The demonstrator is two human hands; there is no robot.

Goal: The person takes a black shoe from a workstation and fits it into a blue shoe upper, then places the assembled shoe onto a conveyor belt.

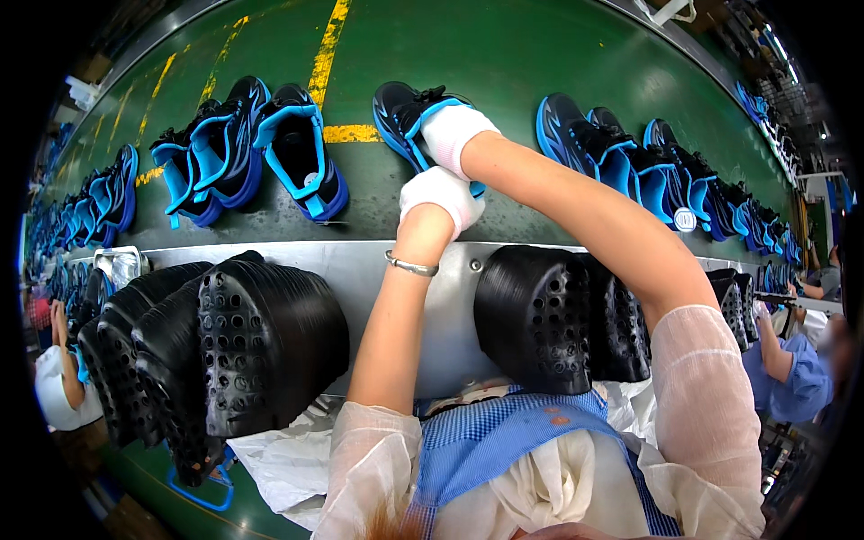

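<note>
We reach both arms up the middle of the frame to 1 black and blue shoe [405, 112] lying on the green belt [504, 63], just above the metal ledge [360, 270] that crosses the picture. Our right hand [453, 133], in a white glove, lies over the side of the shoe with its fingers curled onto the upper, while our left hand [441, 196], also gloved, is bunched into a loose fist at the near edge of the shoe; whether it pinches a lace or only presses, we cannot tell. A thin metal bracelet [411, 265] sits on the left wrist. To do this well, we judge that the right hand should pin the shoe flat so it does not slide, and the left should work close to the sole instead of tugging. At upper left 2 more shoes [252, 148] rest side by side, and a crowded row [648, 166] runs off toward the upper right. Stacks of black perforated moulds [243, 351] stand at lower left, another stack [549, 319] at centre right, both below the ledge.
</note>
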